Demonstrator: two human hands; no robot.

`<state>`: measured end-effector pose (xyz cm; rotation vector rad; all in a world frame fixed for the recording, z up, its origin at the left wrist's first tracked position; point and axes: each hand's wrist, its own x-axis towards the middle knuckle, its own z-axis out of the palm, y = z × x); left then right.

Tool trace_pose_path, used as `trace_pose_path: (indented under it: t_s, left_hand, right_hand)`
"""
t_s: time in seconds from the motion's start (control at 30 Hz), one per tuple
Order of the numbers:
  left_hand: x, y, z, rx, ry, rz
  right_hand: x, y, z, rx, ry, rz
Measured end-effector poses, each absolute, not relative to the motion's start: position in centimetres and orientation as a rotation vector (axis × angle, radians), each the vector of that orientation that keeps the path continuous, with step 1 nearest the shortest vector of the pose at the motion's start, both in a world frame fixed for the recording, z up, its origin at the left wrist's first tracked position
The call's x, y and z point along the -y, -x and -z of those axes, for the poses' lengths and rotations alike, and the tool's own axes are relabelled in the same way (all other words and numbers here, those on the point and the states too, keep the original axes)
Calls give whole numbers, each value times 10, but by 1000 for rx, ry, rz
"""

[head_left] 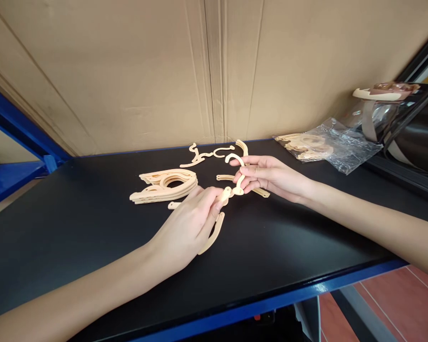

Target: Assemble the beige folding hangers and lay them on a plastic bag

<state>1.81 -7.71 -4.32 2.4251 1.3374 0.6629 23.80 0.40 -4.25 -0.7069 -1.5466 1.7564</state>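
Between finger and thumb, my right hand (262, 178) pinches a cream plastic hanger hook (240, 176), its curve upward and its flat eyelet end downward. My left hand (190, 221) is closed on a cream hanger arm piece (225, 194), whose holed end sits close by the hook's lower end. Whether the two are joined I cannot tell. Below my left hand a curved hanger arm (214, 235) lies on the black table, partly covered by the fingers. Another arm's end (173, 205) shows left of that hand.
A stack of folded hangers (164, 187) lies to the left. Loose hook and arm pieces (198, 156) are at the back, near the cardboard wall (128, 85). Clear plastic bags with hanger parts (317, 145) sit at the right. The table's blue edge (271, 301) runs along the front.
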Motion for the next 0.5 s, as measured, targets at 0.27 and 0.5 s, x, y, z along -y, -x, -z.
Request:
trace_pose_path:
  t_s: [0.27, 0.5]
  left_hand:
    - [75, -20, 49, -1279, -2603, -722]
    - [71, -18, 48, -1254, -2665, -659]
  right_hand:
    - [-4, -237, 43, 1479, 754, -1813]
    - [-4, -237, 44, 1476, 808, -1838]
